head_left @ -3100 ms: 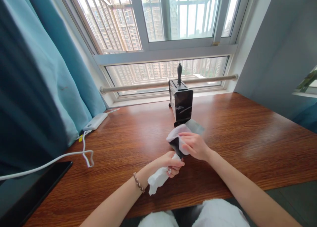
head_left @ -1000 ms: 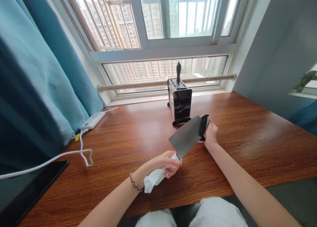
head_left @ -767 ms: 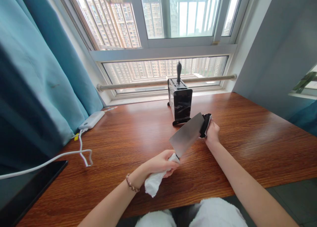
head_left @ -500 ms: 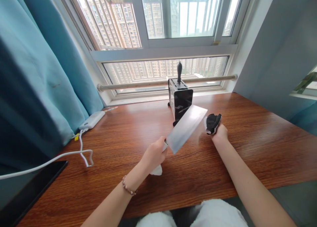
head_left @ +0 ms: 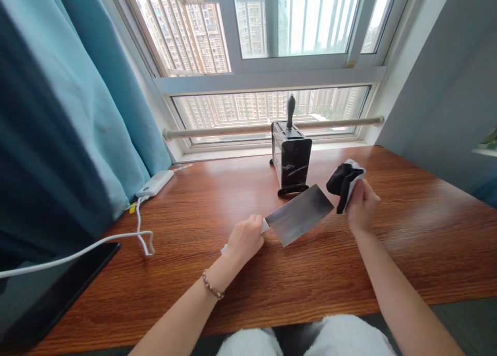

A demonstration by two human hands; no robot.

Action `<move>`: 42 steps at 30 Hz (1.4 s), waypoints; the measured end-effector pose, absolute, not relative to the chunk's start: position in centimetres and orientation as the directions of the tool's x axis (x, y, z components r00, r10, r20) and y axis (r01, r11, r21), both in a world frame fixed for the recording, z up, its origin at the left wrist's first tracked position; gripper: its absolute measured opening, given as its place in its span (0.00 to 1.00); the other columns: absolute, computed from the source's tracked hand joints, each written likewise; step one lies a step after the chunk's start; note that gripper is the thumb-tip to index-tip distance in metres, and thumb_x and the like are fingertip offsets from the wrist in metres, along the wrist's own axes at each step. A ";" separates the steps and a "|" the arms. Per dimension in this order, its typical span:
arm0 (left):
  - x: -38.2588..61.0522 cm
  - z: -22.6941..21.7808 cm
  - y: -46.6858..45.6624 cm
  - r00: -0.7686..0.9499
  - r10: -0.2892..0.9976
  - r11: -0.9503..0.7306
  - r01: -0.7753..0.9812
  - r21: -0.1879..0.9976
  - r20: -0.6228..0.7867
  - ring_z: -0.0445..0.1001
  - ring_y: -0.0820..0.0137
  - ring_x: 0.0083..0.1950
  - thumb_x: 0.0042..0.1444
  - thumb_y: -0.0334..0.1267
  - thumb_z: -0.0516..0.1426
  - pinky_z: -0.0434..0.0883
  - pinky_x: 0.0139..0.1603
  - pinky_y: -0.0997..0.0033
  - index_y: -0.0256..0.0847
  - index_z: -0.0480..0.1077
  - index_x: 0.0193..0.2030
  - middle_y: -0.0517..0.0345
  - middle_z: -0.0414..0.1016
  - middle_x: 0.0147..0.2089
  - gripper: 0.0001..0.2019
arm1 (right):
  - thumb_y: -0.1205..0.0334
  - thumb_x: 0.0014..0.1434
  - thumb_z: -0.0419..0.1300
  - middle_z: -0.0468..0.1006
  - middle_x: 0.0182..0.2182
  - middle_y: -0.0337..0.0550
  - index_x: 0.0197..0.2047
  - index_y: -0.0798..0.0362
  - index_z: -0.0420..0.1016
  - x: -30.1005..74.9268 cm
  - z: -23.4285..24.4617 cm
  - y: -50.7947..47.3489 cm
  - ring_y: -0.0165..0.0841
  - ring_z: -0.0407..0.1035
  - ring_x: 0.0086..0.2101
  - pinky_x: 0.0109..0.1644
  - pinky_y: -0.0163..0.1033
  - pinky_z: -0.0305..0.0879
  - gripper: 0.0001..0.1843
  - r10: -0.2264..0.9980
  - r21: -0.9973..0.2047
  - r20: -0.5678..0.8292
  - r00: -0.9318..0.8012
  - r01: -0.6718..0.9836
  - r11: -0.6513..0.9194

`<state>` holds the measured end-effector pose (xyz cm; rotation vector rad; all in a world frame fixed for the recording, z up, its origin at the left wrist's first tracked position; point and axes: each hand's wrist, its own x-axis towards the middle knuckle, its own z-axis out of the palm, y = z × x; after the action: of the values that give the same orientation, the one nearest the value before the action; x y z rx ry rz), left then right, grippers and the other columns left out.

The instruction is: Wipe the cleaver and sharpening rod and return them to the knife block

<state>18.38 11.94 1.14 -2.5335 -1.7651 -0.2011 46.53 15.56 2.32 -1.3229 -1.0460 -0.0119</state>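
My left hand (head_left: 245,238) is wrapped round the white handle of a cleaver (head_left: 301,214). The wide metal blade points right and away from me, above the wooden table (head_left: 186,294). In my right hand (head_left: 362,206) is a bunched black and white cloth (head_left: 343,182), held just right of the blade's tip and apart from it. Behind the blade stands a black knife block (head_left: 295,162) on dark feet, with one dark handle (head_left: 291,110) sticking up from its top.
A white power strip (head_left: 155,183) with a white cable (head_left: 97,242) lies at the left, by the blue curtain (head_left: 97,87). A dark flat screen (head_left: 62,294) is at the near left. The window (head_left: 272,82) and a horizontal rail (head_left: 233,131) are behind the table.
The blade has tilted lower and its face looks darker. My right hand has moved right and up with the cloth, away from the blade. The view has shifted slightly.
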 end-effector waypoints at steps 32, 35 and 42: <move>18.6 1.3 11.8 0.243 0.959 -0.247 0.969 0.012 0.145 0.69 0.66 0.35 0.52 0.31 0.47 0.61 0.30 0.72 0.38 0.62 0.33 0.54 0.68 0.34 0.05 | 0.65 0.60 0.45 0.71 0.47 0.50 0.51 0.55 0.64 42.3 -0.8 16.7 0.38 0.65 0.46 0.49 0.42 0.60 0.18 0.748 -0.468 0.645 0.155 0.854 0.226; 18.6 1.5 11.8 0.265 0.955 -0.268 0.963 0.009 0.137 0.69 0.65 0.36 0.53 0.32 0.47 0.61 0.31 0.72 0.38 0.62 0.33 0.53 0.68 0.35 0.04 | 0.63 0.61 0.44 0.73 0.40 0.52 0.50 0.58 0.63 42.4 -0.7 16.7 0.39 0.68 0.37 0.38 0.39 0.60 0.16 0.800 -0.465 0.550 0.238 0.884 0.056; 18.7 1.5 11.6 0.298 0.948 -0.303 0.952 0.036 0.111 0.69 0.66 0.37 0.52 0.30 0.47 0.62 0.32 0.72 0.38 0.62 0.33 0.54 0.67 0.35 0.05 | 0.53 0.63 0.40 0.74 0.26 0.48 0.39 0.56 0.66 42.8 -0.1 16.6 0.37 0.67 0.26 0.27 0.36 0.48 0.19 0.849 -0.320 0.407 0.338 0.923 -0.215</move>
<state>18.69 11.57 1.54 -2.5005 -1.8322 -0.1724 42.83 16.62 -0.14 -2.1029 -1.5465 -0.1940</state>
